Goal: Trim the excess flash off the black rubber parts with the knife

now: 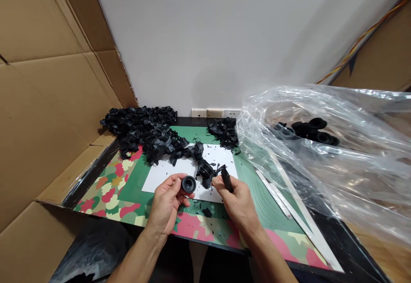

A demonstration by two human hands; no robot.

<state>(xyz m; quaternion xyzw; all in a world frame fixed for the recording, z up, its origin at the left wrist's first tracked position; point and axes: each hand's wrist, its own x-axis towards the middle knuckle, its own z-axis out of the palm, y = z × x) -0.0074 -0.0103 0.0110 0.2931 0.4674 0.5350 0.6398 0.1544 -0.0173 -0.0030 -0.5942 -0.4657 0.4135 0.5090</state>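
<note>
Both hands are occupied: left hand (165,206) pinches a round black part (188,184) between thumb and fingers, hollow face toward the camera, over the near side of the white sheet (154,178); right hand (240,201) is closed round a slim dark item (227,180), can't tell what. Just beyond, between them: ribbed black piece (205,170), crumbs around. Sheet lies on a green mat (257,201) on the worktop (345,214). Further out: big black heap (138,122) back left, smaller scrap pile (224,133) back right, white strips (300,216) and a clear bag (285,99) holding black parts (316,131) at right, cardboard (48,86) at left
</note>
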